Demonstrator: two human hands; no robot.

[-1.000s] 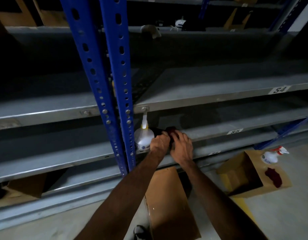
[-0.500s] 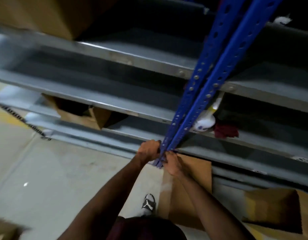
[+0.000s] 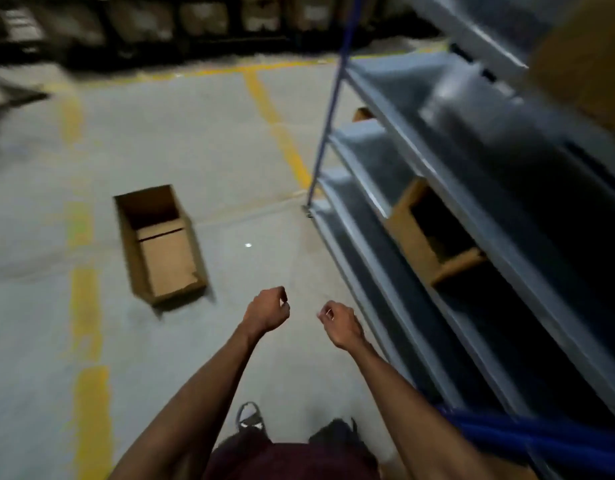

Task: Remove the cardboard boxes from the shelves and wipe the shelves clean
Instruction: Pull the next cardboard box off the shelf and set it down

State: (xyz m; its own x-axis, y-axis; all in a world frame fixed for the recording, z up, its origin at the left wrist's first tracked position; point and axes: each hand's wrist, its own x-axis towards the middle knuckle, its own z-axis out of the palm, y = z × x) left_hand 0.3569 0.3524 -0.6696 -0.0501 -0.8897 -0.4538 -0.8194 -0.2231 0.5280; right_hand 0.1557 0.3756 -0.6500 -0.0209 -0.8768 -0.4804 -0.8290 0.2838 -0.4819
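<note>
A cardboard box [image 3: 434, 233] sits on a low shelf [image 3: 396, 202] ahead-right of the right grip [image 3: 340, 323]; an open box [image 3: 160, 244] lies on the floor ahead-left of the left grip [image 3: 266, 308]. Both grips hang loosely curled, empty — probably between reaches.

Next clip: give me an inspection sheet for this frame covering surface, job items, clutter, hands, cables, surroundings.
Surface: grey metal shelves on the right, several tiers, blue upright at the far end; image blurred.
Job's things: open cardboard box lying on the floor, apart from the rack; another cardboard box on the shelf; a third at the top right. No cloth or spray bottle in view.
Clutter: nothing seen.
Hands: left hand and right hand both loosely curled, holding nothing, over the floor.
Cables: nothing seen.
Surroundings: concrete floor with yellow lines; dark racks of boxes far back; shoes at the bottom edge.
</note>
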